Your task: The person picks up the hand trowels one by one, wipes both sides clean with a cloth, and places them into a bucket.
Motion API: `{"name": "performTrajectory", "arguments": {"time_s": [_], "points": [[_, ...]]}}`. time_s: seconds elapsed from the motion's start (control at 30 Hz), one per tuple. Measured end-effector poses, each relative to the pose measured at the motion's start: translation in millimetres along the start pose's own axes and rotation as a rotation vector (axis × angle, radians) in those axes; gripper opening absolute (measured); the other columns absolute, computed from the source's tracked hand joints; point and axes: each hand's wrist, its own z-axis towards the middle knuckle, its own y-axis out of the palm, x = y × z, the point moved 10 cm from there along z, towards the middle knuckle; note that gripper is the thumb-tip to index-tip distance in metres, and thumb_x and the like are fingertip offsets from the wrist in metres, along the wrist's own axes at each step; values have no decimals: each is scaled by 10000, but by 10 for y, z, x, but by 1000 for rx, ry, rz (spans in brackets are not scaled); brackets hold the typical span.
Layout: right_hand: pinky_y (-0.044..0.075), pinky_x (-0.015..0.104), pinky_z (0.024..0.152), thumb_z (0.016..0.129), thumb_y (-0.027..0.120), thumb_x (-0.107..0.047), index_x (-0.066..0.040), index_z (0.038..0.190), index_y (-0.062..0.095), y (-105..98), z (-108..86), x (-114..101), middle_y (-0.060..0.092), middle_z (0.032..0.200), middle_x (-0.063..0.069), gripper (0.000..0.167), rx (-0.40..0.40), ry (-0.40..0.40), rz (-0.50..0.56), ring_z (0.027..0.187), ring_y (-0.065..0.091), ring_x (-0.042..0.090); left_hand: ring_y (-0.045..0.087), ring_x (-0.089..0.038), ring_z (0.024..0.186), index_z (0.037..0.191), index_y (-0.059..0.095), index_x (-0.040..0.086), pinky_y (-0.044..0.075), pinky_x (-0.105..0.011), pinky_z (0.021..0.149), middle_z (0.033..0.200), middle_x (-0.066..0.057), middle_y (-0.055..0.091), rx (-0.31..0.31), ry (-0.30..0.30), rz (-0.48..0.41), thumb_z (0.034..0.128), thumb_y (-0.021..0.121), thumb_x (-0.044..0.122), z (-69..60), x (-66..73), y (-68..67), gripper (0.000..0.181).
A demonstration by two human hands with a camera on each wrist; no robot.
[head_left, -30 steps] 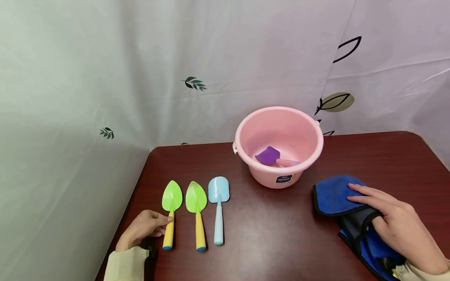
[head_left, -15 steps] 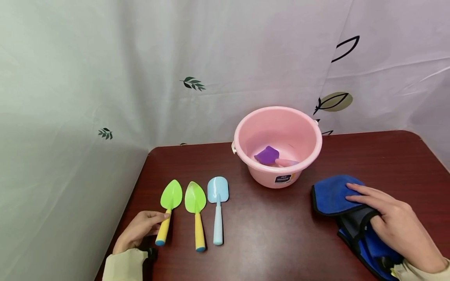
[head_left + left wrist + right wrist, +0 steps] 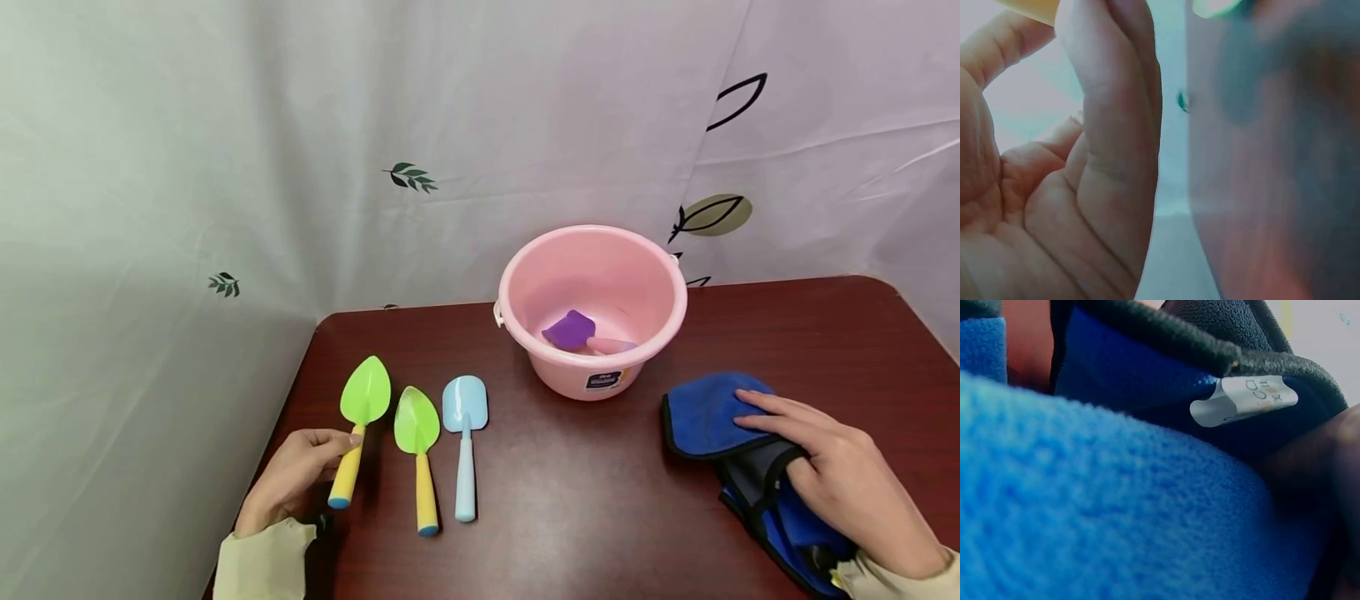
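Note:
In the head view my left hand [image 3: 294, 477] pinches the yellow handle of a green garden trowel [image 3: 366, 390] between thumb and fingers, the trowel lifted a little and tilted. The left wrist view shows a bit of this yellow handle [image 3: 1032, 9] at the top. A second green trowel [image 3: 417, 422] and a light blue shovel [image 3: 465, 403] lie side by side to its right. My right hand [image 3: 851, 475] holds a folded blue cloth [image 3: 712, 412] with black edging, fingers on top and thumb in the fold. A white tag [image 3: 1244, 400] shows in the cloth's fold.
Behind them on the dark red table [image 3: 570, 483] stands a pink bucket [image 3: 551, 367], with a purple shovel head [image 3: 572, 331] and a pink handle [image 3: 611, 346] inside. A pale curtain [image 3: 480, 125] hangs behind the table.
My left hand has raised the left green trowel off the table and moved it slightly away from me and to the left, tilting it. The right hand and the cloth have stayed put.

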Motion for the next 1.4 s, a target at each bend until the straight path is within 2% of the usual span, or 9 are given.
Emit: {"name": "performTrajectory", "arguments": {"time_s": [0.23,0.47,0.57,0.73,1.03,1.13,1.3,1.4], "points": [[199,136,517,584,491,198,-97,1137,744,-19,23,-38,604,1370,63,675,9,-20,30,1247,331,-182,653,-212,795,1093,714,-67,583,-353,708,917,-78,686,-43,76,12,924,712,253,-112,254,110,362],[194,140,520,588,491,193,-100,1123,747,-21,22,-41,612,1355,79,661,9,-17,22,1251,317,-192,640,-218,816,1079,743,-18,554,-356,720,970,-77,704,-72,127,63,920,702,213,-184,399,198,283],[198,130,497,603,489,194,-100,1134,743,-16,22,-40,609,1362,82,659,5,-5,23,1247,321,-187,608,-203,847,1062,760,19,523,-359,747,989,-55,713,-73,134,107,910,718,233,-198,447,235,265],[195,135,496,613,479,203,-111,1151,740,-16,26,-31,608,1365,82,675,11,13,19,1241,313,-191,598,-197,868,1041,768,26,509,-377,769,989,-53,726,-126,155,134,904,723,229,-223,513,366,248],[209,138,535,601,478,201,-121,1129,751,-42,18,-41,624,1339,81,676,35,8,23,1268,322,-189,612,-200,695,1018,772,9,520,-298,625,864,-60,724,-217,260,136,880,737,178,-273,642,566,221],[205,135,516,601,478,201,-119,1123,752,-42,13,-45,624,1340,75,671,40,7,28,1262,328,-187,612,-197,660,1008,774,15,523,-297,588,851,-58,719,-237,276,132,873,734,169,-286,670,628,209],[199,116,465,599,472,208,-124,1130,750,-37,19,-71,623,1339,71,685,41,1,45,1225,362,-169,627,-197,661,993,780,35,535,-299,576,868,-85,730,-259,295,130,860,742,164,-310,702,724,189],[206,107,463,600,468,204,-131,1136,750,-40,27,-91,625,1335,68,692,41,-9,56,1223,382,-157,619,-183,654,996,787,49,527,-280,584,850,-75,731,-281,330,137,863,751,166,-325,748,794,180]]}}
